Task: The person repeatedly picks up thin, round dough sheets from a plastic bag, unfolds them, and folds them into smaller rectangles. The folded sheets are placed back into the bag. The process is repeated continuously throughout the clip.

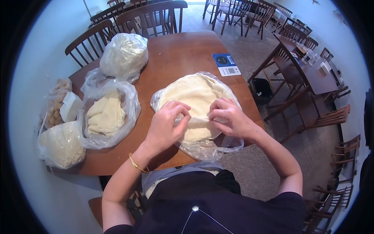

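Observation:
A round stack of pale, thin sheets (187, 87), like dough or tofu skin, lies on an opened clear plastic bag (201, 150) near the table's front edge. Over its lower part, my left hand (172, 120) pinches the near edge of a sheet with thumb and fingertips. My right hand (226, 117) pinches the same edge farther right, and a slightly lifted strip spans between them. To the left, folded pale sheets (105, 114) rest in an open plastic bag (133, 117). What lies under the hands is hidden.
The wooden table (178, 52) also bears a full, closed plastic bag (124, 55), a bag of brown round pieces (55, 111), a white box (71, 106), a bag of pale crumbly food (62, 144) and a blue-and-white printed card (225, 64). Chairs (89, 42) stand beyond.

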`<action>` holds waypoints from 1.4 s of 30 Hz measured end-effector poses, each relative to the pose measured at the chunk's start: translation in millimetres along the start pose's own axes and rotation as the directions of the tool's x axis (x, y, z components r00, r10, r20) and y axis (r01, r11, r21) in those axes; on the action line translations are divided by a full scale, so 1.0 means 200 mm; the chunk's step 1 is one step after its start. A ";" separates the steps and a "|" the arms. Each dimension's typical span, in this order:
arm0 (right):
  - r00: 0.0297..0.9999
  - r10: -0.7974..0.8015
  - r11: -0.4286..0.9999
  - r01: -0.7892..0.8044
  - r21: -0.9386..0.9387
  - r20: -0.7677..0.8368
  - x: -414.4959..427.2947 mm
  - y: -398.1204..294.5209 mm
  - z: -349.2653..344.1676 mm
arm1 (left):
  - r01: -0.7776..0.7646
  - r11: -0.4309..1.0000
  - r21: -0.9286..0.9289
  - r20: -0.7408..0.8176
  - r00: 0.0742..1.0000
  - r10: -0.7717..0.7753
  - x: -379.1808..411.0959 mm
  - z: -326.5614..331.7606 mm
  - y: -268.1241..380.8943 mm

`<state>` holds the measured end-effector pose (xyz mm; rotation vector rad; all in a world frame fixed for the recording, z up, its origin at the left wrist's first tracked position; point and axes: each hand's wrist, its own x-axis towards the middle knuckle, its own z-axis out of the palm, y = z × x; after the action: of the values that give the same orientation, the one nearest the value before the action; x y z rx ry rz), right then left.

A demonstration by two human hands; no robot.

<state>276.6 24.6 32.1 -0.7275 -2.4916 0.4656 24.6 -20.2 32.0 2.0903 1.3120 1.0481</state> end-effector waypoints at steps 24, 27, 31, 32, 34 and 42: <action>0.952 0.284 0.876 -0.210 0.434 -0.113 0.27 0.12 -0.19 | -0.041 0.999 0.029 -0.039 0.998 0.042 0.59 -0.18 0.24; 0.941 0.322 0.723 -0.174 0.668 -0.104 0.28 0.10 -0.26 | -0.094 0.996 -0.006 -0.042 0.995 0.093 0.60 -0.27 0.29; 0.942 0.327 0.674 -0.174 0.717 -0.079 0.28 0.12 -0.39 | -0.107 0.989 -0.104 -0.048 0.994 0.102 0.58 -0.40 0.28; 0.946 0.309 0.672 -0.146 0.726 -0.097 0.29 0.11 -0.41 | -0.102 0.989 -0.108 -0.043 0.994 0.098 0.58 -0.43 0.27; 0.944 0.304 0.689 -0.126 0.714 -0.127 0.31 0.11 -0.42 | -0.030 0.987 -0.156 -0.014 1.000 0.028 0.56 -0.48 0.27; 0.935 0.340 0.762 -0.209 0.613 -0.104 0.52 0.17 -0.41 | 0.101 0.981 -0.166 0.026 0.995 -0.098 0.63 -0.54 0.06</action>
<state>260.1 126.5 121.6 -0.8243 -1.8693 1.1540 -22.5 86.7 151.2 1.8872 1.2603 1.0560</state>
